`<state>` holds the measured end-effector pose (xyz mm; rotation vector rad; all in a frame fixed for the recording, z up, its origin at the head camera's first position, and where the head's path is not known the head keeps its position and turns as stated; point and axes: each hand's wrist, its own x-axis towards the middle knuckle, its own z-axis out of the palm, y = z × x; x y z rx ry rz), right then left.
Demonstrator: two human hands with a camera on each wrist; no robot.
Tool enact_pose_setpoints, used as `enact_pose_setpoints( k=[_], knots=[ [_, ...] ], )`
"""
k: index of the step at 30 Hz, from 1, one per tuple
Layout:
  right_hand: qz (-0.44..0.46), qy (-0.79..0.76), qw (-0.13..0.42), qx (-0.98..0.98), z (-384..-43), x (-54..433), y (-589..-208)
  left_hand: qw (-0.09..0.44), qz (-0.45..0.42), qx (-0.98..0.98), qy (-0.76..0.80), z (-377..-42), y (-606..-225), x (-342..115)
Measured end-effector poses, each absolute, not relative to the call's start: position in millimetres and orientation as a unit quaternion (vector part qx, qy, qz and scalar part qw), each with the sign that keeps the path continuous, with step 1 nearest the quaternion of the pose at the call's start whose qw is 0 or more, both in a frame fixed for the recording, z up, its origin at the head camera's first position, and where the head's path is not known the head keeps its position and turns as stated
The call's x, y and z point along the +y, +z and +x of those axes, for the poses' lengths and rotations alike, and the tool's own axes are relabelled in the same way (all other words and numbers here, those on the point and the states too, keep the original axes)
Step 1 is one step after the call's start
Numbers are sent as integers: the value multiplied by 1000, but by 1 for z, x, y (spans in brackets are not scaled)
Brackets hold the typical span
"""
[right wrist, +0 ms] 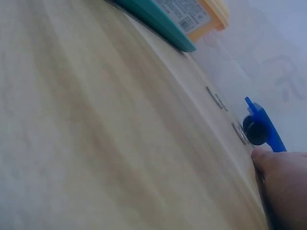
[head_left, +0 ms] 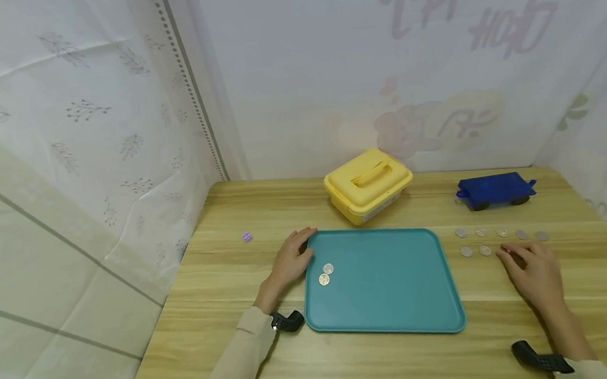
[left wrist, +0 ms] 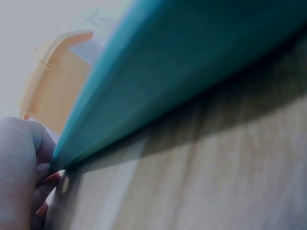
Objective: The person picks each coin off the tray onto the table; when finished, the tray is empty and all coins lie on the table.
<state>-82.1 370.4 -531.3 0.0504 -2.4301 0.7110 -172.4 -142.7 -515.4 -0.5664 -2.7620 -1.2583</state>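
My left hand (head_left: 289, 261) holds the left rim of a teal tray (head_left: 387, 283) near its far corner. In the left wrist view, fingers (left wrist: 45, 189) curl at the edge of the tray (left wrist: 139, 91). Two coins (head_left: 324, 279) lie inside the tray at its left side. To the right of the tray, my right hand (head_left: 535, 271) pinches at the tabletop with thumb and index finger, at the end of a short row of coins (head_left: 466, 251); the coin there is mostly hidden by the fingertips. A second row of several coins (head_left: 501, 233) lies just behind.
Behind the tray stands a yellow lidded box (head_left: 368, 185) with a handle. A blue toy wagon (head_left: 496, 190) with dark wheels is at the back right. One small purple brick (head_left: 246, 236) lies on the wooden table (head_left: 221, 287), left of the tray. Patterned cloth walls (head_left: 297, 85) enclose the table.
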Motion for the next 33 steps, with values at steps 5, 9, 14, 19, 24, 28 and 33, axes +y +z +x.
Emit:
enact_pose_setpoints(
  k=[5, 9, 14, 19, 24, 28, 33],
  knots=[
    [7, 278, 295, -914, -83, 369, -530, 31, -185, -896, -403, -173, -517, -144],
    [-18, 291, 276, -916, -83, 369, -528, 33, -191, -893, -405, -172, -517, -145],
    [-30, 304, 271, -913, -81, 368, -527, 29, -189, -896, -401, -172, -516, -145],
    [-34, 303, 288, -908, -79, 366, -526, 25, -185, -896, -403, -173, -514, -145],
    [-44, 329, 299, -895, -78, 364, -524, 28, -187, -895, -403, -173, -512, -145],
    [-25, 350, 295, -889, -79, 359, -522, 30, -191, -894, -405, -173, -513, -145],
    [22, 363, 273, -891, -82, 342, -512, 34, -193, -895, -402, -172, -514, -145]
  ],
)
